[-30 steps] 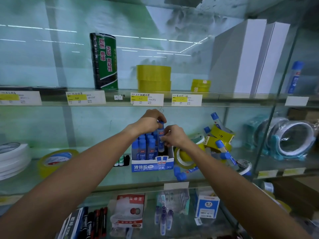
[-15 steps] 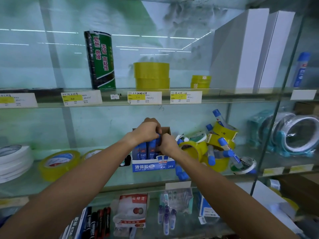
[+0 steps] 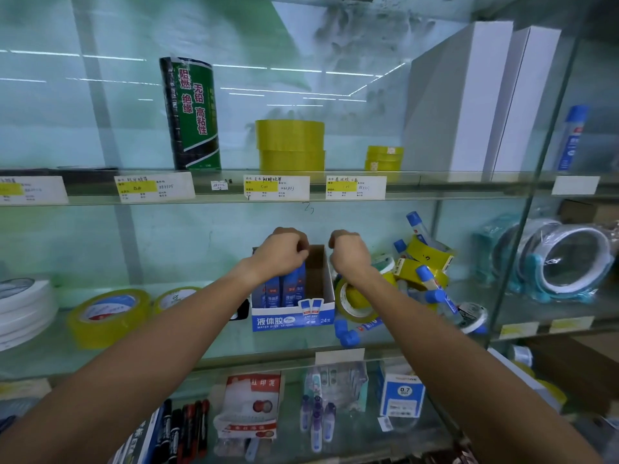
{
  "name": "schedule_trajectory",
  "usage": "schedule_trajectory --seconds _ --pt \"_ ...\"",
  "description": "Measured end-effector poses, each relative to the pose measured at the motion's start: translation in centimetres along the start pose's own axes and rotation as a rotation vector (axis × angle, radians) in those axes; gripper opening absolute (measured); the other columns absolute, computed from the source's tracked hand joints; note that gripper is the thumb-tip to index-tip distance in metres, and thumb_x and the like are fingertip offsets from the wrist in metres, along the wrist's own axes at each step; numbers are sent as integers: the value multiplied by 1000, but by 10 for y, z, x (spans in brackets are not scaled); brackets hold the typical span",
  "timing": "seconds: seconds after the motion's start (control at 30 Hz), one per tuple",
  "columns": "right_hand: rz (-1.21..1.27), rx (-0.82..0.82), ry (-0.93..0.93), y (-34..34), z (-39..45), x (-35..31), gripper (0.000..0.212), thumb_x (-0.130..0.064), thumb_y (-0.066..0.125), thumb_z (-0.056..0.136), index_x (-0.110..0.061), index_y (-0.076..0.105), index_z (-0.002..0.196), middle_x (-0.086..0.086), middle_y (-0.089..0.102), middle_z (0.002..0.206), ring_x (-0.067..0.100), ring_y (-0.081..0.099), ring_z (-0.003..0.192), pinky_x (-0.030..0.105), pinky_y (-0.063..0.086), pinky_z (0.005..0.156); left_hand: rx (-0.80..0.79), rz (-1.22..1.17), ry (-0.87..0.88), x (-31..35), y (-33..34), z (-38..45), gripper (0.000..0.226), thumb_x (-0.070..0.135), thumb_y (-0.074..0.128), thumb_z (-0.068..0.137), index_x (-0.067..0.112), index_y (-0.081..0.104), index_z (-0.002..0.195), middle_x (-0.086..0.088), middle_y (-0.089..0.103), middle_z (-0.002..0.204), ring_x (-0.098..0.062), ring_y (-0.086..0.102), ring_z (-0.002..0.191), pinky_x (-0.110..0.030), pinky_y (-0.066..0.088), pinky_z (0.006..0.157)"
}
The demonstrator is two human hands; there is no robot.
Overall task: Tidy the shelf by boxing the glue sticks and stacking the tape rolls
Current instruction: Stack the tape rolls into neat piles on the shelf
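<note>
glue box (image 3: 292, 319): middle shelf, open top, upright glue sticks (image 3: 290, 289) filling its left part, right part bare. left hand (image 3: 280, 252) curled over those sticks, grasp unclear. right hand (image 3: 348, 252) clenched, holding nothing visible, above box's right edge. right of box: jumbled tape rolls (image 3: 355, 300) and loose sticks (image 3: 432, 287).

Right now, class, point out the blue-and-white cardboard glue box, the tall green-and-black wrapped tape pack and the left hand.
Blue-and-white cardboard glue box (image 3: 290, 319): head view, printed front panel.
Tall green-and-black wrapped tape pack (image 3: 196, 112): head view, green label.
Left hand (image 3: 281, 254): head view, back of hand.
</note>
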State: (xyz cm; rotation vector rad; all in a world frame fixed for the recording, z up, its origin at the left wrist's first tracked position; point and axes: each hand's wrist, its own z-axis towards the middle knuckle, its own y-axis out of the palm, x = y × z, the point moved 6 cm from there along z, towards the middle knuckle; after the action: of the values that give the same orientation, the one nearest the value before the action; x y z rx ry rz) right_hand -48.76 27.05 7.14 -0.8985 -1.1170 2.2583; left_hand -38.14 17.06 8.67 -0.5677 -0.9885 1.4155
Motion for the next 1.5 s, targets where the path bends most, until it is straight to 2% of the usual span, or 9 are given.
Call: schedule_trajectory --seconds 0.17,0.3,0.6,0.77,0.9,1.13,1.27,1.4,1.5 --pt "-285 -285 -44 10 16 18 55 4 66 81 -21 55 128 11 49 129 32 51 116 38 48 96 52 -62 -16 1 -8 -9 16 16 58 90 14 72 97 -2 69 98 -13 60 86 -27 51 78" --pt "-238 -437 10 17 17 20 37 -2 60 86 -11 63 122 13 56 129 30 57 113 33 47 93 48 -95 -43 0 -11 -12 16 14 58 89 14 72 96 -1 70 97 -12 60 84 -27 51 79" --pt "2 -216 19 -12 27 29 35 2 52 86 -11 66 115 15 59 123 32 57 112 29 45 91 84 -114 -24 13 -13 -18 15 11 58 89 14 73 94 -1 71 96 -9 57 81 -24 49 79" --pt "107 169 -124 -48 17 36 39 8 54 81 -16 67 109 15 62 107 34 61 96 35 51 76 172 -157 -65 20 -15 -16 21 14 59 88 16 68 107 -1 67 103 -10 56 85 -24 48 81" --pt "284 301 -138 -69 6 29 26 -10 53 94 -16 67 114 14 66 111 31 62 99 38 54 79 182 -225 -113 26 -19 -13 34 26 63 87 19 58 120 1 63 107 -14 56 94 -26 45 80" --pt "465 191 -174 -71 -10 -10 22 -15 58 93 -13 66 114 9 70 101 25 65 85 33 53 74 293 -325 -180 17 -42 -24 22 10 60 88 11 62 111 -5 69 100 -18 63 90 -25 49 74" --pt "553 91 -177 -61 -20 -35 18 -15 58 94 -9 66 110 5 63 90 20 59 78 24 42 64 253 -471 -264 -15 -48 -42 24 7 61 87 11 64 111 -8 72 103 -20 68 92 -39 58 80" --pt "642 -1 -162 -43 -24 -68 17 -15 59 95 -8 68 107 5 66 92 20 61 76 27 50 59 236 -526 -306 -46 -61 -67 26 4 57 91 7 63 116 -9 72 99 -16 65 74 -30 54 62" --pt "687 -67 -146 -25 -26 -97 15 -10 56 95 -9 69 104 9 70 97 15 63 62 27 54 54 253 -569 -342 -73 -72 -87 29 4 55 92 5 63 120 -9 70 93 -20 60 60 -36 52 58"
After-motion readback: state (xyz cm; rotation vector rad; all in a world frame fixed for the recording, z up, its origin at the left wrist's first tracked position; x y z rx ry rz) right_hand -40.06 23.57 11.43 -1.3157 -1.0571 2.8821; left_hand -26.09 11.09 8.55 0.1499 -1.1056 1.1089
